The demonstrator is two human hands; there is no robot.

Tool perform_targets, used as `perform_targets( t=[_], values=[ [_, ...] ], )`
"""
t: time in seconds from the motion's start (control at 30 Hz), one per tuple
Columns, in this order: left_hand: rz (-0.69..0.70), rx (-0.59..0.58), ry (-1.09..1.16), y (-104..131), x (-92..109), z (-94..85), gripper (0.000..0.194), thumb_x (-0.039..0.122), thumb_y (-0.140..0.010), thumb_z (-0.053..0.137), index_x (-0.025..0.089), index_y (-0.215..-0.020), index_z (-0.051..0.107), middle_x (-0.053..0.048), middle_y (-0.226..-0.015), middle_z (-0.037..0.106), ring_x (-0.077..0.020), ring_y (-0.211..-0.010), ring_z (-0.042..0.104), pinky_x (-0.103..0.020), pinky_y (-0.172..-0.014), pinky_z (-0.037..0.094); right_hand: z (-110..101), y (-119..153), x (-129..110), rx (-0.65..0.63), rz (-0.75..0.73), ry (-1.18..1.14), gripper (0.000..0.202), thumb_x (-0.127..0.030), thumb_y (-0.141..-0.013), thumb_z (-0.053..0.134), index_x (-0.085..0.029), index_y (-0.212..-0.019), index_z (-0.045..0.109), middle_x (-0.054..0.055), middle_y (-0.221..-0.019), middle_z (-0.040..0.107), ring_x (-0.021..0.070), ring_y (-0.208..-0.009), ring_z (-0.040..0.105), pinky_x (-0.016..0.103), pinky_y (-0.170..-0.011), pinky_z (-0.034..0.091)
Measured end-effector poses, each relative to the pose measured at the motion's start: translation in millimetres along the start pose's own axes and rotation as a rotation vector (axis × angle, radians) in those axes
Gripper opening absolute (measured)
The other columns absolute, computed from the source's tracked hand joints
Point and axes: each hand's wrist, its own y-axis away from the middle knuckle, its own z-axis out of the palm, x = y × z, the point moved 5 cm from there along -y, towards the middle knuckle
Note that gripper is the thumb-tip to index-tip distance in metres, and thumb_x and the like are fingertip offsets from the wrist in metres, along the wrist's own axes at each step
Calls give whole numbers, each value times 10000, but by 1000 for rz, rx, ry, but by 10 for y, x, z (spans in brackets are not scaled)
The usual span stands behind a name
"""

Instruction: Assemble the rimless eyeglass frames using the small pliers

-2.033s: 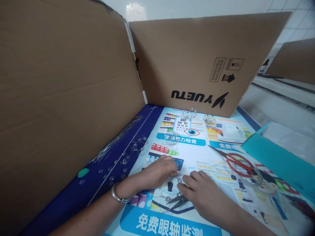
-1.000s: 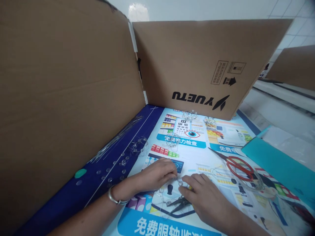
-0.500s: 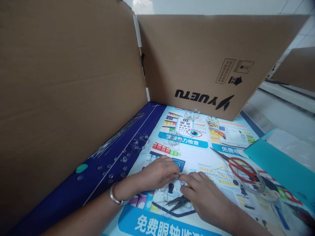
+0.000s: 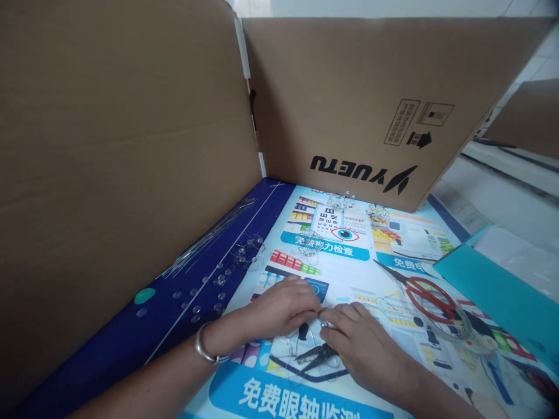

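Observation:
My left hand (image 4: 283,305), with a silver bangle (image 4: 206,346) on its wrist, is pinched closed over the table. Its fingertips meet those of my right hand (image 4: 364,337), also closed. Between them is a beaded wire (image 4: 324,324); one clear bead shows at my right thumb and forefinger, while the rest is mostly covered by fingers. Fine wire loops hang below the fingertips. Dark-jawed pliers (image 4: 318,356) point left from beneath my right hand; their handles are hidden, and I cannot tell whether the palm holds them.
Red-handled scissors (image 4: 430,299) lie to the right, by a coil of clear line (image 4: 458,331). Loose clear beads (image 4: 196,309) and thin wires (image 4: 205,238) are on the left. Beaded wire pieces (image 4: 309,243) lie farther back. Cardboard walls (image 4: 349,87) stand left and behind.
Both hands stay pinched together in nearly the same place, with slight finger movement. The view has shifted a little; nothing on the table has visibly moved.

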Motion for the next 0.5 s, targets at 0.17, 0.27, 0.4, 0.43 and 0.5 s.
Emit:
perform_targets(
  t=[0.17,0.27,0.4,0.43,0.5],
  values=[
    [13,-2,-60,-1,22,6,101,147,-855,451,170,-834,547,-16,-781,560,-152,-787,491,-292,-767,360,13,-1,4,-2,-7,-31,227,-88,-834,426,-223,-986,527,11,-1160,533,181,-996,427,342,-837,292],
    [20,-22,-112,-14,56,-7,132,116,-845,438,167,-789,545,-14,-745,554,-150,-755,487,-281,-729,365,17,1,3,-2,-5,-58,215,-90,-842,418,-220,-974,528,9,-1156,538,179,-990,427,340,-840,285],
    [42,-49,-186,-34,96,-17,136,102,-836,444,164,-774,549,-17,-720,546,-153,-732,479,-270,-688,369,9,-9,5,-12,-2,-77,202,-107,-853,421,-225,-978,528,4,-1136,546,172,-985,425,335,-843,280],
    [54,-52,-203,-37,103,-18,137,100,-836,444,163,-782,552,-20,-721,545,-155,-734,478,-272,-688,371,6,-12,8,-16,1,-78,200,-110,-854,423,-226,-978,529,3,-1132,548,171,-984,423,334,-842,280],
    [81,-50,-235,-38,115,-19,145,95,-838,436,160,-787,555,-27,-719,542,-160,-734,474,-275,-689,376,2,-15,14,-26,7,-81,197,-112,-851,429,-228,-974,530,1,-1125,550,168,-979,421,333,-840,281]
  ],
)
